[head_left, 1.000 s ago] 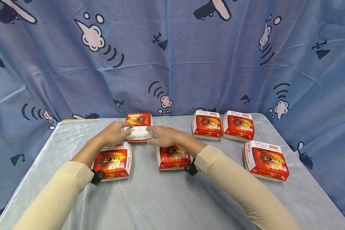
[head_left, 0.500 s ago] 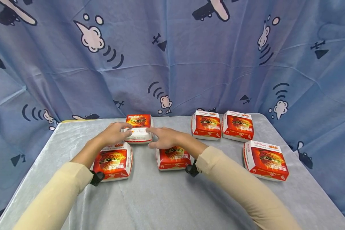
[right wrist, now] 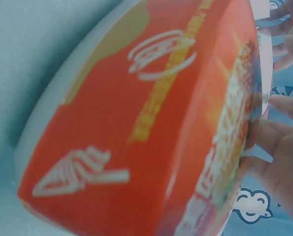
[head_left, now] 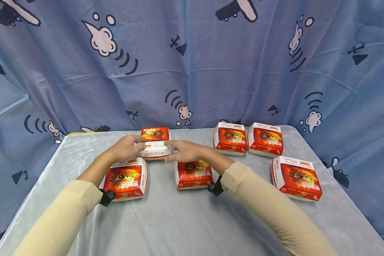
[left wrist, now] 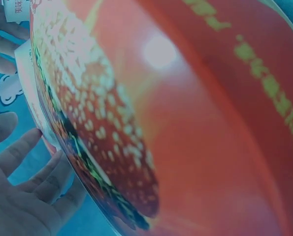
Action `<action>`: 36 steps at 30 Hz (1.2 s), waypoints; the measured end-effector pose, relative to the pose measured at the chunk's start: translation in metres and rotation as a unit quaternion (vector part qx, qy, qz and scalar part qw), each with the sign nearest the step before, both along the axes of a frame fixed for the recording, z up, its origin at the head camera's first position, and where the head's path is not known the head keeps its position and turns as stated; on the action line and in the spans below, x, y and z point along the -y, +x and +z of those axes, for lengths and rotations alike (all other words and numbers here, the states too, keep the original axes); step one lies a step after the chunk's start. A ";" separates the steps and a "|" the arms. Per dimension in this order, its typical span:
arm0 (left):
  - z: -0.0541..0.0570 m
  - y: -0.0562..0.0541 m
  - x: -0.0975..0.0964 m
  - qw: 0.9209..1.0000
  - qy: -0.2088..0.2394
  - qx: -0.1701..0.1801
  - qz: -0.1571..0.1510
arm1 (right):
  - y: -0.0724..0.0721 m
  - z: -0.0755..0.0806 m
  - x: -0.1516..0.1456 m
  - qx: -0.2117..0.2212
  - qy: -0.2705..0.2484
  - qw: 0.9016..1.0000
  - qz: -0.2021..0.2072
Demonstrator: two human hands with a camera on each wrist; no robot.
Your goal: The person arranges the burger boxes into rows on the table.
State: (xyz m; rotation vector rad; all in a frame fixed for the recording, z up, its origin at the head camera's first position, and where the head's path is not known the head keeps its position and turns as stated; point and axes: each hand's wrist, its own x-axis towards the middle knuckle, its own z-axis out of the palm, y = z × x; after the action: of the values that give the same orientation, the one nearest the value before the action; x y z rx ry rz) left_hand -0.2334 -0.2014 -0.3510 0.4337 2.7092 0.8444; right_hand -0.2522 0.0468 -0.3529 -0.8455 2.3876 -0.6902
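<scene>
In the head view, a red and white burger box [head_left: 156, 151] lies at the back left between the two hands. The left hand [head_left: 126, 147] is at its left side, fingertips right at the edge. On the opposite side, the right hand [head_left: 187, 151] has its fingertips at the box's right edge. Under the left forearm sits another burger box [head_left: 124, 181], partly covered by that arm. A third burger box [head_left: 193, 175] lies below the right hand. In the left wrist view, spread fingers [left wrist: 18, 152] show past a close burger box. The right wrist view also shows extended fingers [right wrist: 284, 105].
Two burger boxes [head_left: 231, 138] [head_left: 266, 139] stand side by side at the back right. One more burger box [head_left: 295, 177] lies nearer on the right. All are on a table [head_left: 166, 224] with a grey cloth, backed by a blue patterned curtain [head_left: 192, 64].
The back left burger box has shifted slightly nearer and to the right, with both hands staying beside it. The right forearm has moved a little to the right.
</scene>
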 end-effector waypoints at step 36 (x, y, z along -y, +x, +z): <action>-0.005 0.031 0.057 0.997 0.072 0.022 -0.015 | 0.016 0.011 -0.017 -0.058 -0.083 0.995 -0.003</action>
State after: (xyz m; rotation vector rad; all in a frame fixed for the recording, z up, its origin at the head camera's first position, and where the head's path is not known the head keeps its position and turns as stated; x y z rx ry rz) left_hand -0.2027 -0.2583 -0.3562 0.4796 2.6041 1.0332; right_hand -0.2359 0.0636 -0.3422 -0.9716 2.4613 -0.8732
